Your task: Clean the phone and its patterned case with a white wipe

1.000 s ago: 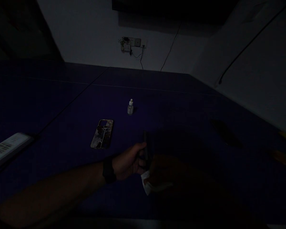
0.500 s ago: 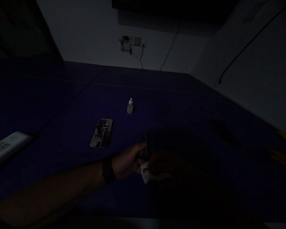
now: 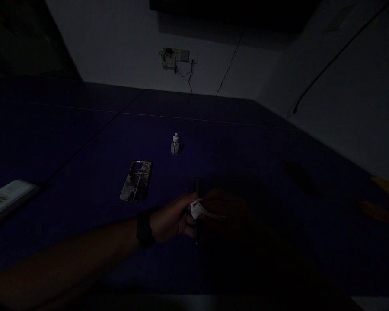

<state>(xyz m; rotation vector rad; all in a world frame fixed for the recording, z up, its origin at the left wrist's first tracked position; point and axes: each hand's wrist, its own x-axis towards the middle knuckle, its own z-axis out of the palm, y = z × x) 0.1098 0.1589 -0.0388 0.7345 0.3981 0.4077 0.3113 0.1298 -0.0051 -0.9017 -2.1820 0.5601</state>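
My left hand [image 3: 172, 221], with a dark watch [image 3: 145, 230] on its wrist, is closed around a slim dark phone [image 3: 197, 185] seen nearly edge-on. Fingers of my right hand [image 3: 227, 206], deep in shadow, pinch a white tissue [image 3: 197, 209] against the phone's side near its middle. Left of the hands a patterned phone case [image 3: 136, 181] lies flat. Beyond them a small dropper bottle [image 3: 174, 146] with a white top stands upright. Much of the right hand and arm is too dark to make out.
On the dark blue table [image 3: 94, 155], a white box [image 3: 9, 198] lies at the left edge. A dark flat slab [image 3: 301, 178] rests at the right, with orange and yellow items [image 3: 377, 211] beyond it. Wall sockets with cables [image 3: 178, 58] are at the back.
My right hand has moved the tissue up along the phone, away from me, from its near end to about its middle. More of the phone's near end now shows below my left hand.
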